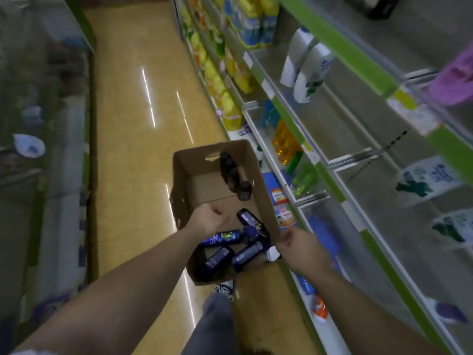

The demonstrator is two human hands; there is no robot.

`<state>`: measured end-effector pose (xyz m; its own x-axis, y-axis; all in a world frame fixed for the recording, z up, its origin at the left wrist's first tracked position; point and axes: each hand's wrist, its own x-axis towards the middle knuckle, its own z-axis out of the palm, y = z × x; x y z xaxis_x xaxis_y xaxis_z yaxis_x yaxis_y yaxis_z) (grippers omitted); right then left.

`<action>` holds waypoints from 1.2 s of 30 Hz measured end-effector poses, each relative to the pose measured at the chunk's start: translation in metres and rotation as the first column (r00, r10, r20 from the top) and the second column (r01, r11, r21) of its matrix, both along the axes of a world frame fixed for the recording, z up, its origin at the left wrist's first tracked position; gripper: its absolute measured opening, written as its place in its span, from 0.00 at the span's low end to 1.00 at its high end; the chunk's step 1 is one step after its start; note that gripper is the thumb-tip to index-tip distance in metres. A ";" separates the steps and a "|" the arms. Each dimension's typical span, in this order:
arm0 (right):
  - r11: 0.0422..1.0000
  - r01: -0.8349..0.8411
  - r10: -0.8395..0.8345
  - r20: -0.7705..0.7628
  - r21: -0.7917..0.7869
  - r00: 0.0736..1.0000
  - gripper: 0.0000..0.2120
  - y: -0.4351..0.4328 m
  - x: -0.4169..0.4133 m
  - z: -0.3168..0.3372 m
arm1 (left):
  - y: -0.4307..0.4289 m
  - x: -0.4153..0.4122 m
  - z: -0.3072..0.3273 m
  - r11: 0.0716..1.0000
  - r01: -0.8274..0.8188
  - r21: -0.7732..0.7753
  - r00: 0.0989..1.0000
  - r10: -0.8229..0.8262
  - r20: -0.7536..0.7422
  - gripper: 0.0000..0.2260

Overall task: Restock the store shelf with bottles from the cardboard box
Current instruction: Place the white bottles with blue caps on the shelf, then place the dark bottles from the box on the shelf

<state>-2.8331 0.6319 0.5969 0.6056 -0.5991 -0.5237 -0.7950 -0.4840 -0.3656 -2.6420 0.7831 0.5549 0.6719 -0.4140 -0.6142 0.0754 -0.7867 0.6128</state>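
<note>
Seen from the head camera, the left hand (208, 219) curls over the left rim of an open cardboard box (189, 160), and the right hand (303, 249) pinches its right rim. Dark blue bottles (222, 238) lie jumbled at the box's near end. The box's right edge sits just beside the green-edged store shelf (330, 185), which has open room behind its lip, and the shiny aisle floor (133, 124) runs wide on the left.

A shop aisle; stocked shelves (294, 106) with price tags (409, 108)

- You stand in a narrow aisle on a glossy tan floor (133, 149).
- Thin white light streaks (148, 96) gleam on it.
- Blurred shelving (51, 124) lines your left.
</note>
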 end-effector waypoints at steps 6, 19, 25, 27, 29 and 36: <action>0.990 -0.143 0.138 -0.228 -0.009 0.964 0.07 -0.003 0.041 -0.085 | -0.010 0.033 -0.066 0.993 0.104 0.058 0.989 -0.097 -0.112 0.05; 0.866 -0.498 0.369 -0.616 -0.044 0.696 0.20 0.008 0.081 -0.181 | -0.010 0.030 -0.146 0.886 0.450 0.110 0.884 -0.424 -0.198 0.09; 0.824 -0.566 0.408 -0.705 0.012 0.580 0.19 0.010 0.089 -0.195 | -0.026 0.010 -0.182 0.847 0.515 0.132 0.857 -0.508 -0.086 0.22; 0.807 -0.589 0.430 -0.724 0.040 0.540 0.17 0.009 0.093 -0.198 | -0.035 0.003 -0.193 0.838 0.535 0.106 0.845 -0.532 -0.057 0.27; 0.785 -0.617 0.456 -0.723 0.053 0.518 0.14 0.009 0.094 -0.199 | -0.044 -0.001 -0.200 0.833 0.548 0.080 0.837 -0.547 -0.034 0.33; 0.740 -0.671 0.553 -0.618 0.055 0.559 0.19 0.005 0.080 -0.198 | -0.068 -0.002 -0.212 0.826 0.563 0.034 0.825 -0.564 0.026 0.26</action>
